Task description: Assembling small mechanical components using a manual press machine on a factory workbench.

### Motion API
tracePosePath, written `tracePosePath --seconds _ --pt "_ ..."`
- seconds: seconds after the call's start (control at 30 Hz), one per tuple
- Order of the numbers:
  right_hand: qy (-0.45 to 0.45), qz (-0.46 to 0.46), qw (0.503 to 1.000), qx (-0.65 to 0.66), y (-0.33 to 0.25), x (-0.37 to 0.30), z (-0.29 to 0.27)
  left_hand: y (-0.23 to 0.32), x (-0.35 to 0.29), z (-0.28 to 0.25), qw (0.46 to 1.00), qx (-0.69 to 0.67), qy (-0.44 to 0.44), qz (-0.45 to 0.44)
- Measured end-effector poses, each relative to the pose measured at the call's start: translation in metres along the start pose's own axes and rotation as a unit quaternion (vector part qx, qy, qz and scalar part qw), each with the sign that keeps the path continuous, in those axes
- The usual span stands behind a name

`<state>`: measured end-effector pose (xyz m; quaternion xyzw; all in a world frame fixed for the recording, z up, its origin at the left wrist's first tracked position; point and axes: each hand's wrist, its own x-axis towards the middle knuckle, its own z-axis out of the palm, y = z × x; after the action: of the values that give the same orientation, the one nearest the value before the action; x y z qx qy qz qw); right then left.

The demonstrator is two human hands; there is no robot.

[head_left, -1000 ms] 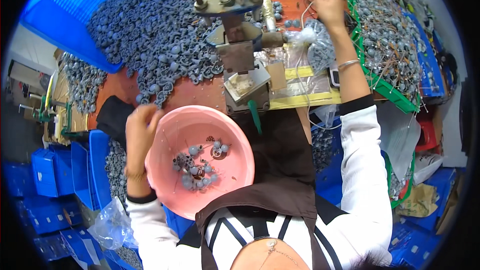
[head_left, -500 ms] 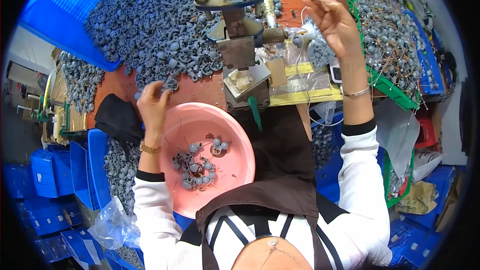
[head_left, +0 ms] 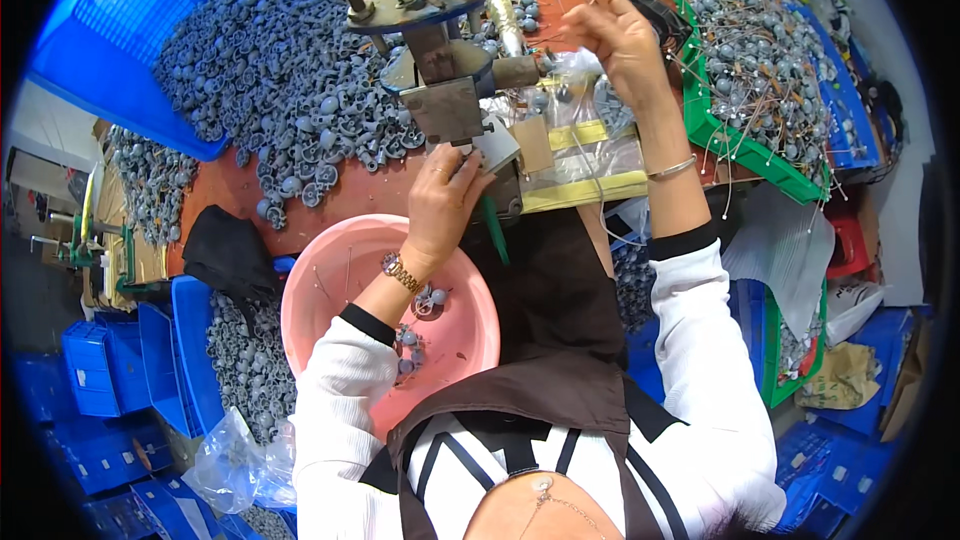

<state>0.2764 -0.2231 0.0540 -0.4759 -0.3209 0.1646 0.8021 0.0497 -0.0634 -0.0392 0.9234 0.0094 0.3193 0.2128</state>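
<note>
My left hand (head_left: 442,202) reaches over the pink basin (head_left: 468,315) to the metal block (head_left: 496,148) under the press's ram (head_left: 440,110). Its fingertips are pinched together there; whatever is between them is hidden. My right hand (head_left: 618,40) is raised to the right of the press, fingers loosely curled and apart, with nothing visible in them. In the basin lie small grey ball-shaped parts (head_left: 408,340) with thin wires, partly covered by my left forearm. A large pile of grey plastic parts (head_left: 300,70) lies on the table left of the press.
A green-edged tray (head_left: 765,165) of wired grey parts stands at the right. Taped clear plastic (head_left: 600,165) and a cardboard piece (head_left: 530,145) lie beside the press. A black cloth (head_left: 228,250) hangs at the table's left edge. A blue crate (head_left: 110,50) stands at the far left.
My left hand has moved right from the edge of the grey pile to the block under the press. My right hand stays raised, slightly further left in the picture. The whole view has shifted slightly.
</note>
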Motion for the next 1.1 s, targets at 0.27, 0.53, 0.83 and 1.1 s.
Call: tracePosePath --seconds 0.27,0.53,0.83,1.1 --pt "-0.08 -0.051 0.991 0.095 -0.001 0.02 -0.012 0.008 -0.009 0.0 0.975 0.189 -0.097 0.067" --pt "-0.082 -0.069 0.994 -0.005 -0.016 0.018 0.008 0.003 -0.016 -0.001 0.997 0.076 -0.031 -0.009" --pt "-0.082 0.05 0.961 -0.258 0.015 0.009 0.001 -0.007 0.008 -0.018 0.996 -0.047 -0.004 -0.073" --pt "0.004 -0.132 0.991 0.002 -0.032 -0.013 0.012 -0.103 -0.002 -0.089 0.966 0.199 0.049 -0.156"
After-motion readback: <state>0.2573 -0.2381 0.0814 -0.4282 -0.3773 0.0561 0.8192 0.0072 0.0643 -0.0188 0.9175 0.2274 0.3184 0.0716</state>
